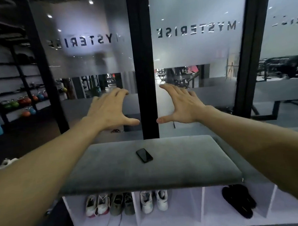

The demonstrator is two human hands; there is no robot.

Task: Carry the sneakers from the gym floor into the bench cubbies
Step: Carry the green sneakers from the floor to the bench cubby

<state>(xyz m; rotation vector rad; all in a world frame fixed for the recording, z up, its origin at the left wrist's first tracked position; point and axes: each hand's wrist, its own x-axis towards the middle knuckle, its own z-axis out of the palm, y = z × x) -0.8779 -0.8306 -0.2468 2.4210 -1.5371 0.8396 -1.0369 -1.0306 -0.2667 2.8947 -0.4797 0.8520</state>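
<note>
A flat black phone (144, 155) lies on the grey cushioned bench (113, 171); below, three sneaker pairs fill the left cubbies (172, 219), black slippers (239, 201) further right.

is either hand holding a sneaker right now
No, the left hand and right hand are both spread open in the air above the bench, holding nothing.

The bench cushion (150, 174) looks like soft grey cloth, matt, a little like velvet. The phone (144, 155) on it is black and glossy. The cubbies (203, 203) below have smooth white panels, matt. The glass wall (199, 36) is frosted, with a clear shiny strip lower down, and its frame (143, 63) is matt black.
</note>
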